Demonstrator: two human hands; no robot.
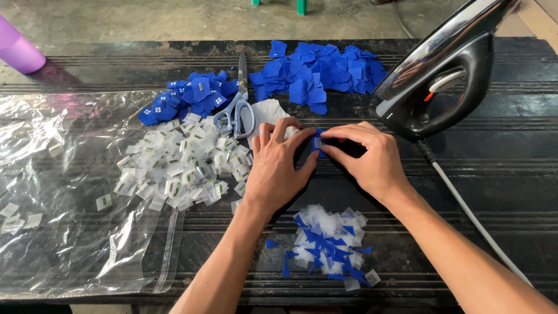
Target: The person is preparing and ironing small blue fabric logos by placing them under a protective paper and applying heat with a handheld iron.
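**Hands pinch a blue patch on a dark ribbed counter**

Centrally, the left hand (278,166) and right hand (367,157) together pinch a small blue fabric square (318,142) on the black ribbed counter (505,174). Far right stands a black electric iron (447,75); left lies clear plastic sheeting (64,197). Beyond is grey concrete floor (174,20).

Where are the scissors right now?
In the head view, the scissors lie left of centre, blades pointing away, between the two blue fabric piles, just beyond the left hand.
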